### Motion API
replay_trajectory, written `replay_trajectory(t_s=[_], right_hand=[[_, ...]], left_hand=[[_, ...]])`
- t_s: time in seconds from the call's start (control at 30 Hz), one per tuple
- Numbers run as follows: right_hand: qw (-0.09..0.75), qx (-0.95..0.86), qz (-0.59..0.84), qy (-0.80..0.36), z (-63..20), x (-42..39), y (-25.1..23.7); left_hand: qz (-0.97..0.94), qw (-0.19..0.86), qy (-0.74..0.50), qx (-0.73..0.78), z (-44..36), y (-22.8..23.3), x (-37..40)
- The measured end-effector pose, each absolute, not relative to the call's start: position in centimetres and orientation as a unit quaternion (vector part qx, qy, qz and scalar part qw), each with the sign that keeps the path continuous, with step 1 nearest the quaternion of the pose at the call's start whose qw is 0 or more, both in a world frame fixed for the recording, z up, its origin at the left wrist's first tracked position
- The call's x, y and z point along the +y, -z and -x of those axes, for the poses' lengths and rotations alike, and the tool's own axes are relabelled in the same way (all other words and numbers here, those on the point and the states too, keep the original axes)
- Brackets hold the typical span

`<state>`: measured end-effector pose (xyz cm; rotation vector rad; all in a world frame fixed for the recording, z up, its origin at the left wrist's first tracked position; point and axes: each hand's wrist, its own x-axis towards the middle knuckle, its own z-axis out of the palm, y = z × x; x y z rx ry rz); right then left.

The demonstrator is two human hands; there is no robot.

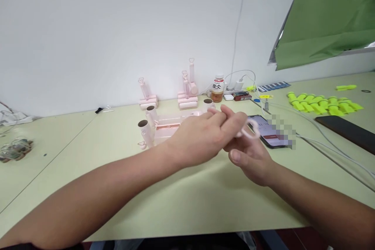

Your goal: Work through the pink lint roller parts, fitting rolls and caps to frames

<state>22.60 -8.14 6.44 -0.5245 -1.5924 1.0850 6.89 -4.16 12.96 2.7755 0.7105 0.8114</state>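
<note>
Over the near part of the table, my left hand point(202, 136) crosses in front of my right hand point(253, 160). My left hand is closed around a pale pink lint roller handle; its heart-shaped loop point(252, 129) sticks out to the right past the fingers. The rest of that handle is hidden. My right hand meets the left from below, its thumb apart, and its other fingers are mostly out of sight. Just beyond my left wrist lie more pink lint roller parts, among them upright rolls with brown cardboard cores point(143, 129) and a flat pink piece point(166, 127).
Finished-looking pink lint rollers point(187, 93) stand by the wall, with another point(148, 95) to their left. A drink bottle point(217, 89) stands near white cables. To the right are a lit phone point(271, 131), several neon-yellow pieces point(322, 103) and a dark slab point(348, 131).
</note>
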Motion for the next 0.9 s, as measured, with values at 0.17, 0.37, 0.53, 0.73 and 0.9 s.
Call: replay_trajectory(t_s=[0.17,0.37,0.53,0.73,0.9], right_hand=[[0.579,-0.657,0.228,-0.425,-22.8,-7.7,-7.3],[0.595,-0.629,0.266,-0.423,-23.3,-7.0,-7.3],[0.588,-0.621,0.280,-0.436,-23.0,-6.9,-6.9],[0.579,-0.615,0.299,-0.444,-22.7,-6.6,-6.5],[0.580,-0.591,0.308,-0.467,-22.4,-6.4,-6.2]], left_hand=[[-0.850,0.146,-0.369,0.346,-5.7,-17.8,1.3],[-0.786,0.111,-0.307,0.526,-2.1,-22.2,11.1],[-0.734,0.093,-0.320,0.592,-0.8,-21.6,17.8],[-0.710,0.142,-0.318,0.612,-1.3,-19.0,23.8],[-0.664,0.292,-0.376,0.576,-1.5,-17.1,26.7]])
